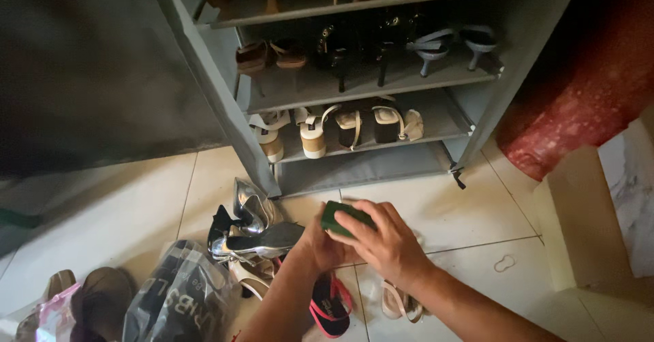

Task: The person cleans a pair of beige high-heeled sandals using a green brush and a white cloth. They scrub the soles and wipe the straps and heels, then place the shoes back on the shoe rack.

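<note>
1. Against the wall ahead of me: a grey fabric shoe rack [381, 83], its shelves carrying black and silver heels above and cream sandals below.
2. Tiled floor [470, 212]: pale, with a loose heap of silver heels [252, 229] to my left.
3. Clear plastic bag [178, 298], crumpled, at lower left beside a brown shoe [102, 301].
4. My right hand [385, 240]: fingers curled over the green sponge, gripping it from above.
5. My left hand [320, 246]: closed on the sponge from below, mostly hidden.
6. Black-and-pink flip-flop [330, 308], on the floor beneath my wrists.
7. Green sponge [337, 216]: held between both hands above the floor, just before the rack.
</note>
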